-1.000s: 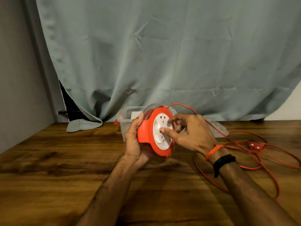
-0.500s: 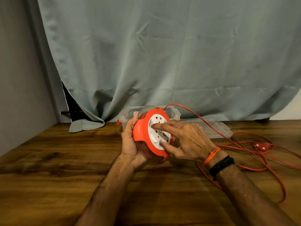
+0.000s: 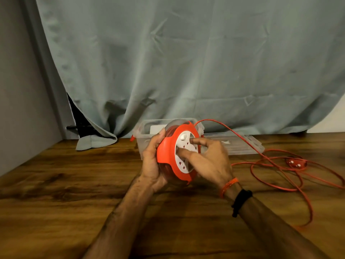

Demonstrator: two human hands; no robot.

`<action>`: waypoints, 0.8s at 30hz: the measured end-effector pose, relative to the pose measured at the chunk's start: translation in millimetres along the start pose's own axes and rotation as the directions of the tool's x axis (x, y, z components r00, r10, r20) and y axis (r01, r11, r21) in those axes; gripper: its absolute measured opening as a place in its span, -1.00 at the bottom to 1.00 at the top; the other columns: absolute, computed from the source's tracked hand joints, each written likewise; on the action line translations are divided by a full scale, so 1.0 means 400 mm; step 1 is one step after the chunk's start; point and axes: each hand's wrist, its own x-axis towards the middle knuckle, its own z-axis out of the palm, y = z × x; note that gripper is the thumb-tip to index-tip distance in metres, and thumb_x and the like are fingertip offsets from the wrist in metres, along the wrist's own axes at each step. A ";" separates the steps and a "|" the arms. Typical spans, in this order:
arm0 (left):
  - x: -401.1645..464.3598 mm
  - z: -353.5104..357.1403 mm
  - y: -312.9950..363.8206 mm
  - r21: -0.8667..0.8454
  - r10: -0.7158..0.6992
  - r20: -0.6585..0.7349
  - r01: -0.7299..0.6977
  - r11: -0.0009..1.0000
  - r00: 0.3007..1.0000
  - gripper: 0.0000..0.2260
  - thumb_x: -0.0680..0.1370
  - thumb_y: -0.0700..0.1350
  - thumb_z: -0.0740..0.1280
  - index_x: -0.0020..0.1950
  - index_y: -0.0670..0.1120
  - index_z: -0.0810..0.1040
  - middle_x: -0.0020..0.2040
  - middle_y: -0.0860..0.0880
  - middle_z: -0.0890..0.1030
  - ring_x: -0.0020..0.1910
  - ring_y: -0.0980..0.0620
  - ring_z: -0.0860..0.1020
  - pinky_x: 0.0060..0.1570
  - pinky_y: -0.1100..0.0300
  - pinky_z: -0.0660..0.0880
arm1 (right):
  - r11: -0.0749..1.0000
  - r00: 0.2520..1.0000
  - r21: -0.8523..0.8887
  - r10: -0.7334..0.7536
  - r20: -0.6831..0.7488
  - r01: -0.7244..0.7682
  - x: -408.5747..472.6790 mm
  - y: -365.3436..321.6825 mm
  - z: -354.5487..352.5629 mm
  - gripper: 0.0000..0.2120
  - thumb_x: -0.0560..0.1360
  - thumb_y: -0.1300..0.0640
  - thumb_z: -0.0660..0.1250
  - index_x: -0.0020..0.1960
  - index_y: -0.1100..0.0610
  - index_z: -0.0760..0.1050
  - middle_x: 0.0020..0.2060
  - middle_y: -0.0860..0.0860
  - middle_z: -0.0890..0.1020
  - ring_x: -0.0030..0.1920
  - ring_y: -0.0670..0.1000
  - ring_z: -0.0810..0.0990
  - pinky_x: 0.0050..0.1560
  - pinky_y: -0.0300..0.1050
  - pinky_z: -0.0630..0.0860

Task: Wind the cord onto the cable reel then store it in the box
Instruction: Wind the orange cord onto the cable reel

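Curled around the back rim of the cable reel (image 3: 168,156), the left hand (image 3: 152,161) holds it upright just above the table (image 3: 56,193), thumb up near the clear rear shell, palm under its lower left edge. On the other side, the right hand (image 3: 211,161) has its thumb and a fingertip (image 3: 193,140) bent onto the white socket face, pinching against the disc inside the orange front ring; the remaining fingers wrap behind the reel's right edge. Some orange turns show through the clear shell.

From the top of the reel the cord (image 3: 276,165) rises in a short arc, runs down to the right over the flat clear lid (image 3: 242,144), then spreads in loose loops across the right part of the table. One long loop reaches toward the near right, close beside the right forearm. The red plug (image 3: 296,163) lies among the loops, well apart from the reel.

Directly behind the reel stands the clear box (image 3: 143,131), open on top, its near wall partly hidden by the left hand and the reel. The lid lies just beside it on the right. Behind both hangs a grey-green curtain (image 3: 186,62), its hem resting on the table's back edge at the left. A grey wall (image 3: 22,90) borders the left side. Bare wood stretches to the left of the left forearm and between the two forearms.
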 end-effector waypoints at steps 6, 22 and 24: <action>-0.003 -0.003 0.003 0.009 -0.020 -0.012 0.020 1.000 1.000 -0.39 0.44 0.25 0.28 0.28 -0.17 0.61 0.21 -0.31 0.61 0.12 -0.28 0.61 0.10 -0.20 0.57 | 0.998 0.993 -0.040 -0.033 0.116 0.038 -0.012 -0.007 -0.009 -0.41 0.38 -0.31 0.40 0.22 0.09 0.54 -0.41 0.03 0.71 -0.48 -0.03 0.66 -0.36 -0.19 0.62; -0.009 -0.004 0.008 -0.071 -0.083 0.041 0.085 0.994 0.996 -0.28 0.42 0.31 0.29 0.40 -0.17 0.50 0.36 -0.29 0.52 0.33 -0.29 0.49 0.37 -0.27 0.33 | 0.488 0.673 -0.467 -0.590 0.447 0.738 0.007 0.010 -0.115 -0.42 0.43 -0.13 0.34 0.44 -0.15 0.38 0.27 -0.05 0.59 0.05 0.09 0.66 -0.10 0.04 0.58; -0.011 -0.003 0.010 -0.064 -0.075 0.039 0.078 0.995 0.996 -0.29 0.42 0.31 0.29 0.38 -0.17 0.52 0.33 -0.29 0.54 0.27 -0.28 0.53 0.31 -0.24 0.40 | 0.468 0.661 -0.470 -0.585 0.470 0.748 0.007 0.012 -0.106 -0.42 0.46 -0.12 0.32 0.46 -0.17 0.34 0.30 -0.05 0.56 0.10 0.08 0.64 -0.07 0.04 0.58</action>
